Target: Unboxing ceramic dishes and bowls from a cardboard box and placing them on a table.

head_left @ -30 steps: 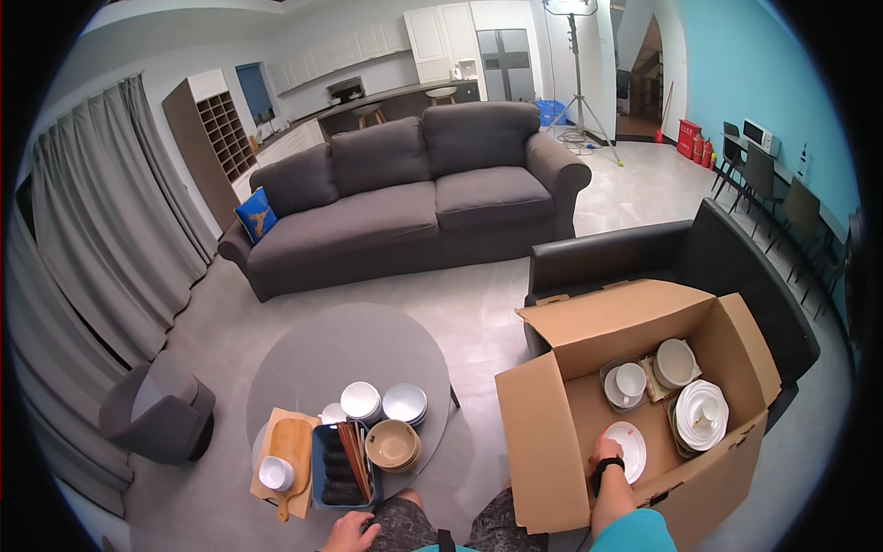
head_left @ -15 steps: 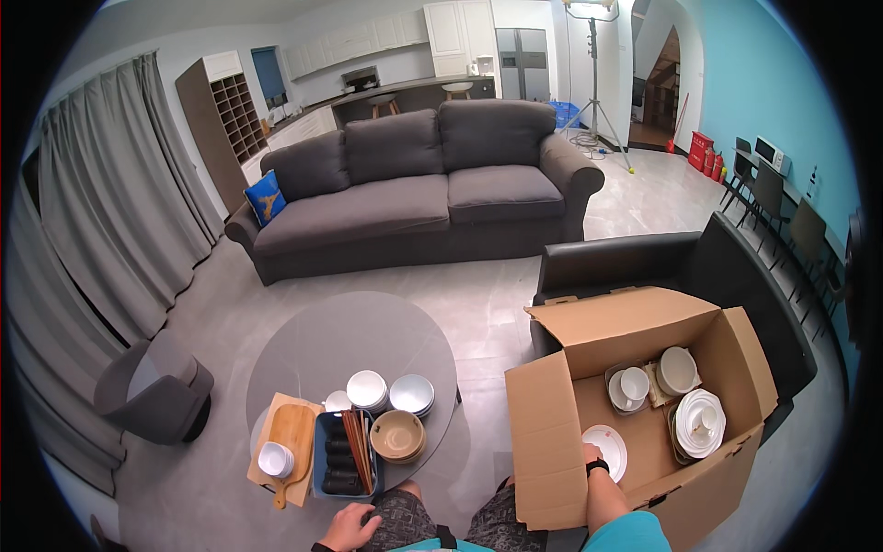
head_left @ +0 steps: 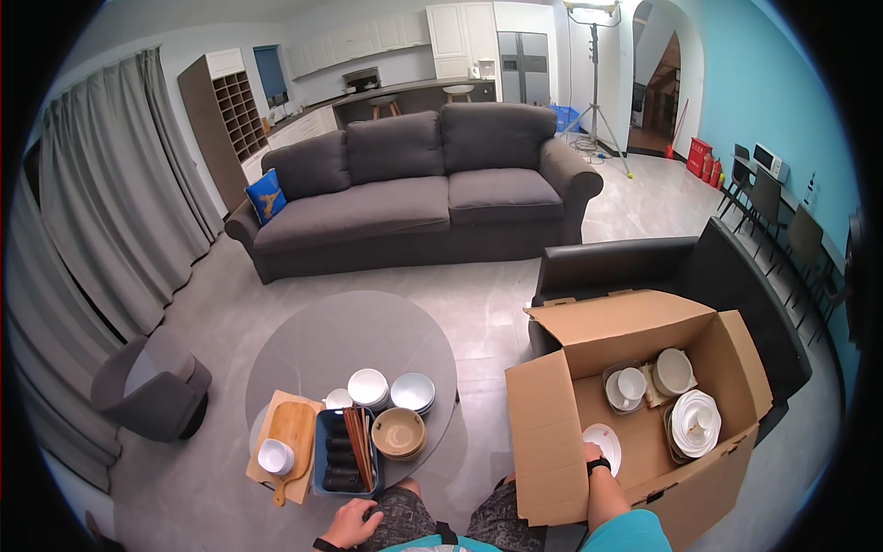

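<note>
My right hand (head_left: 593, 454) reaches down into a cardboard box (head_left: 662, 296) at the right and grips the near-left rim of a white plate (head_left: 605, 442); the box flap partly hides the fingers. Beyond it in the box are a white cup (head_left: 631, 385) on dishes, a white bowl (head_left: 673, 372) and a stack of white plates (head_left: 682, 434) with a small white piece on top. Over my left thigh lies my left hand (head_left: 351, 525), holding nothing, its fingers apart.
On the round grey table (head_left: 349, 322) stand stacked white bowls (head_left: 368, 386), tan bowls (head_left: 398, 434), a blue basket (head_left: 322, 465) with black items and chopsticks, and a wooden board (head_left: 292, 428). A black armchair (head_left: 625, 262) supports the box. A grey sofa (head_left: 368, 207) stands farther back.
The white plate in my right hand looks slightly more tilted and has shifted a little left. My left hand stays in place.
</note>
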Tool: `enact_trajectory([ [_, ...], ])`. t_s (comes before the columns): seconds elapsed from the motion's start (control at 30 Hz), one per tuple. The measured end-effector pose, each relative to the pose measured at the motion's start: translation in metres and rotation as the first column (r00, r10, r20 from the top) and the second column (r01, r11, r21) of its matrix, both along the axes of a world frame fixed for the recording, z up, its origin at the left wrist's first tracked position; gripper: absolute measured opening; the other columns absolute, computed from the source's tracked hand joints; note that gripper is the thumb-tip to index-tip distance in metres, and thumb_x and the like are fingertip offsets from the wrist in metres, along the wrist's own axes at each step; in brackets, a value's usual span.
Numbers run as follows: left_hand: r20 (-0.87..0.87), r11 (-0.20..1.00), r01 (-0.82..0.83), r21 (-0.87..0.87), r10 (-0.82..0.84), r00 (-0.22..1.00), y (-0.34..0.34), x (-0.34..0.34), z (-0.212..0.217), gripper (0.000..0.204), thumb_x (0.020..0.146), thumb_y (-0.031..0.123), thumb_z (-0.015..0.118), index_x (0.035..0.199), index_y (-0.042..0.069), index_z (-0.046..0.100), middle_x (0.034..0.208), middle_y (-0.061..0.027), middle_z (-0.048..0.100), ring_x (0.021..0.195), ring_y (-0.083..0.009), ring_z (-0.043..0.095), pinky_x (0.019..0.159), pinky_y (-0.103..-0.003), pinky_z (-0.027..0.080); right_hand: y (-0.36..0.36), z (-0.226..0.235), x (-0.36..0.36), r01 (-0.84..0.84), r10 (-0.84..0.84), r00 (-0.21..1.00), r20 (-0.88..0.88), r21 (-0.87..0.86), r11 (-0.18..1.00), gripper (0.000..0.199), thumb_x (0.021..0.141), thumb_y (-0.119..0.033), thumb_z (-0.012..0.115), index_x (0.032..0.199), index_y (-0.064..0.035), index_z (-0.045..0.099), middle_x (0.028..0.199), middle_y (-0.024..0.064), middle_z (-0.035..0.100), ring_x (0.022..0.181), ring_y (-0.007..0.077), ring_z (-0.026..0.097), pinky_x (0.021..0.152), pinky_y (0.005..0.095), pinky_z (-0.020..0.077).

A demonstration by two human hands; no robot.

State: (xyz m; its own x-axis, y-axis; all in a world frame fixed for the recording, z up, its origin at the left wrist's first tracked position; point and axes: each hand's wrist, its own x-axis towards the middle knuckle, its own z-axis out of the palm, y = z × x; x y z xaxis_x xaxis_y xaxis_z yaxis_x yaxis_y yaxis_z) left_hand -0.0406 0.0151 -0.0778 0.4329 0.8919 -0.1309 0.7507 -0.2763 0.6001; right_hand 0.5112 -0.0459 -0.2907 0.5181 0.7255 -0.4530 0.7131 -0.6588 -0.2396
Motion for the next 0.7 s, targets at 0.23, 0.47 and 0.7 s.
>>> enact_trajectory([
  [0.23, 0.085, 0.998, 0.029, 0.048, -0.033, 0.996, 0.004, -0.008, -0.01, 0.034, 0.08, 0.029, 0.066, 0.099, 0.001, 0.066, 0.096, -0.0188, 0.064, 0.09, -0.0358, 0.063, 0.08, -0.04, 0.05, 0.005, 0.085, -0.012, 0.101, -0.1, 0.995, -0.032, 0.057, 0.993, 0.046, 0.079, -0.036, 0.061, 0.097, 0.0057, 0.065, 0.103, 0.0284, 0.063, 0.1, 0.0406, 0.061, 0.084, 0.0457, 0.0499],
  [0.47, 0.292, 0.994, 0.067, 0.085, -0.089, 0.952, 0.025, 0.01, 0.022, 0.03, 0.08, 0.021, 0.068, 0.099, -0.002, 0.064, 0.086, -0.017, 0.064, 0.079, -0.0285, 0.065, 0.071, -0.034, 0.052, -0.024, 0.182, -0.003, 0.389, -0.227, 0.918, -0.326, 0.624, 0.678, 0.025, 0.079, -0.019, 0.066, 0.085, 0.0054, 0.066, 0.075, 0.0107, 0.067, 0.069, 0.0178, 0.064, 0.063, 0.0346, 0.0492],
  [0.7, 0.58, 0.967, 0.247, -0.061, -0.167, 0.797, 0.043, 0.073, 0.074, 0.03, 0.086, 0.019, 0.065, 0.107, -0.002, 0.061, 0.094, -0.0136, 0.066, 0.085, -0.0191, 0.065, 0.076, -0.031, 0.051, -0.03, 0.365, -0.107, 0.089, -0.006, 0.995, -0.097, 0.881, 0.465, 0.026, 0.087, -0.021, 0.06, 0.08, 0.0042, 0.064, 0.06, 0.0108, 0.06, 0.057, 0.0167, 0.06, 0.054, 0.0314, 0.0459],
])
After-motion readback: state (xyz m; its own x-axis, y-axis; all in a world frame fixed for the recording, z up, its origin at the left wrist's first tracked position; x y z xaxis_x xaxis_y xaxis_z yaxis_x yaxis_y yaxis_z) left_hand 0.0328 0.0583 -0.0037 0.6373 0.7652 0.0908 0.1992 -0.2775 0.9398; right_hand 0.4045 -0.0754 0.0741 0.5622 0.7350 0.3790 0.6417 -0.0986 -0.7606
